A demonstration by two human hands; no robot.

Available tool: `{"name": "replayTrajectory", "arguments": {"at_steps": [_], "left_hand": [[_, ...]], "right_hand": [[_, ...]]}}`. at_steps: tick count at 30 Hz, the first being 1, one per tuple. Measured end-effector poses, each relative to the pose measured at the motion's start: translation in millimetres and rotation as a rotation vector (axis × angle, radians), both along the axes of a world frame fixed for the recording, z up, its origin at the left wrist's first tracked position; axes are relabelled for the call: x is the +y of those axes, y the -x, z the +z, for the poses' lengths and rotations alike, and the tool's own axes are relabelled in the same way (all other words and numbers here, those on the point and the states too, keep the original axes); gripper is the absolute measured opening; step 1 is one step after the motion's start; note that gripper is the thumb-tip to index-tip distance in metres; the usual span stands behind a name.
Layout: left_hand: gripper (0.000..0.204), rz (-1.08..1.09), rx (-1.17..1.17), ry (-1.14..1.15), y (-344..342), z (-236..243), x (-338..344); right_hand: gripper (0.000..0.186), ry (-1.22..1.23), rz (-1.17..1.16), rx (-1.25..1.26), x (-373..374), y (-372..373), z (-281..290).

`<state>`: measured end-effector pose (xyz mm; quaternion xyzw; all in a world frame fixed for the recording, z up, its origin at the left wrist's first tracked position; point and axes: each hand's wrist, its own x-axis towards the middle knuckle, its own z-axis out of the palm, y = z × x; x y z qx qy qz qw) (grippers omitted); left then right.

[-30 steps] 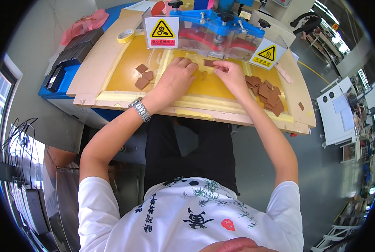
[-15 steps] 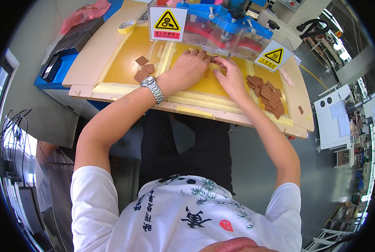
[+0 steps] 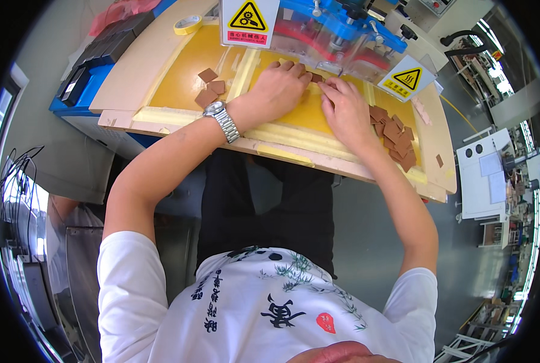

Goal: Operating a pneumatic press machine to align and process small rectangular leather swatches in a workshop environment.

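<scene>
Small flat brown squares, like leather or card, lie on the yellow board. One brown square shows between my hands at the board's far side, partly covered. My left hand, with a metal watch on the wrist, bends its fingers down over this square's left end; the fingertips are partly hidden. At its right end rests my right hand, fingers reaching forward and thumb a little apart. Left of my left hand lie a few loose squares. A heap of squares is beside my right wrist.
A blue machine with a clear guard stands just beyond my hands. Two warning signs hang on it. A tape roll lies at the far left, near dark blocks. One stray square lies near the right edge.
My right hand has shifted right and slightly nearer, so more of the brown square shows between my hands. My left hand keeps nearly the same place; the view has moved a little.
</scene>
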<state>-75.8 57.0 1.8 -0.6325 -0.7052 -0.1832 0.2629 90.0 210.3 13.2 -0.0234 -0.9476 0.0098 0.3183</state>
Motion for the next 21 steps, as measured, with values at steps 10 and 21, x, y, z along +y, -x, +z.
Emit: {"name": "replayTrajectory", "arguments": {"at_steps": [10,21], "left_hand": [[0.045,0.031,0.054,0.021,-1.3,2.0,7.3],[0.036,0.034,-0.018,0.068,-1.6,7.2,6.2]], "right_hand": [[0.035,-0.048,0.019,0.030,10.2,8.3,-12.2],[0.042,-0.026,0.091,-0.030,18.5,6.4,-12.7]]}}
